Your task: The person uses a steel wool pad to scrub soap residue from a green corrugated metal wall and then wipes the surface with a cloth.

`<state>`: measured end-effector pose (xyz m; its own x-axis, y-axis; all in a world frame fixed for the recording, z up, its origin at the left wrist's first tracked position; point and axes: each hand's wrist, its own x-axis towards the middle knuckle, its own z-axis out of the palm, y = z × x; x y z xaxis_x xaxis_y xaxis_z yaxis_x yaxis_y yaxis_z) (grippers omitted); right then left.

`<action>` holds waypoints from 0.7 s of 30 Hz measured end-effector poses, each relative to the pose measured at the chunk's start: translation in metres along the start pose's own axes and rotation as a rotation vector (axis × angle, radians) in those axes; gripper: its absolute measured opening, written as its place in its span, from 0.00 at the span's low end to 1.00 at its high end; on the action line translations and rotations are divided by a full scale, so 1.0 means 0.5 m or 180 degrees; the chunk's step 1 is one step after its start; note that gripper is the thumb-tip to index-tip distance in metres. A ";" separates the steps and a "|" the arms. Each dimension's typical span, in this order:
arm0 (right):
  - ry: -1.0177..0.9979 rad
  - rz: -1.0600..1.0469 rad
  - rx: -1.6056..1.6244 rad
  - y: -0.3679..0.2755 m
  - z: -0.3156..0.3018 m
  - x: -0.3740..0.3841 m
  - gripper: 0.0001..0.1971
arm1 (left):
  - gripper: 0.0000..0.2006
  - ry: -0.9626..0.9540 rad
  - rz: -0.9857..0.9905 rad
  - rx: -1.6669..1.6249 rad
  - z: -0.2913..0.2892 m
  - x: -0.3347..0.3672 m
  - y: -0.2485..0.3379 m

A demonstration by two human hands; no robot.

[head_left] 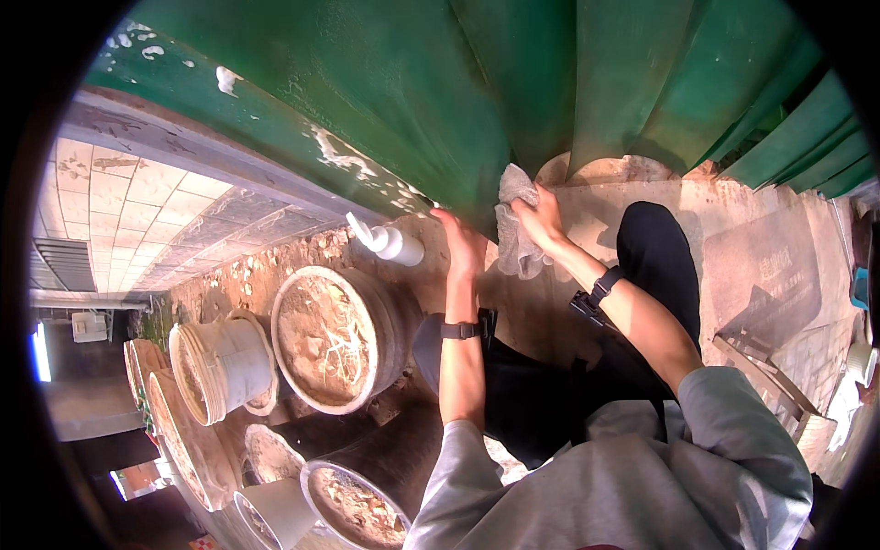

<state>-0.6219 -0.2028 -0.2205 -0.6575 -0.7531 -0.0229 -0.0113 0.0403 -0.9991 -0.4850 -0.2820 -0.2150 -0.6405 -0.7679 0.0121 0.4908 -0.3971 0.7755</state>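
Grey shirt (587, 486): nearest the camera, filling the lower middle, sleeves ending above the wrists
Cloth (519, 234): pale grey, bunched, at the lower edge of the green sheet; long axis runs roughly up and down the view, upper end against the green, lower end hanging over the floor
Right hand (543, 220): closed around the cloth, gripping it from the right
Left hand (465, 246): at the green sheet's lower edge, one digit spread leftward; other fingers hidden, so cannot tell whether it grips
Green sheet (385, 101): ridged, white foam-like patches toward the left
Writing: faint printed characters on a tan flat panel (765, 270) at right
Pump bottle (399, 247): white, just left of the left hand, nozzle toward upper left; lettering cannot be made out
Round tub (394, 321): soil and dry stalks inside, below the bottle
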 end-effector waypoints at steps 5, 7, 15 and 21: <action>-0.0599 -0.0037 0.0130 -0.129 0.047 -0.043 0.27 | 0.41 0.0701 -0.0132 0.1375 -0.034 -0.014 -0.002; -0.0880 -0.0171 0.0022 -0.142 0.064 -0.042 0.37 | 0.42 0.0787 -0.0248 0.1215 -0.040 -0.030 0.002; -0.0352 0.0719 0.0348 -0.007 -0.014 -0.065 0.21 | 0.43 0.0096 0.0694 0.0691 0.009 -0.040 0.022; -0.1076 0.0515 0.0735 -0.199 0.017 -0.048 0.21 | 0.48 0.0305 0.0218 0.1612 0.047 -0.068 0.069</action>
<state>-0.5986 -0.1940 -0.1209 -0.3532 -0.9232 -0.1515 0.2656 0.0564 -0.9624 -0.4599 -0.2577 -0.1736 -0.5482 -0.8357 0.0341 0.1671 -0.0694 0.9835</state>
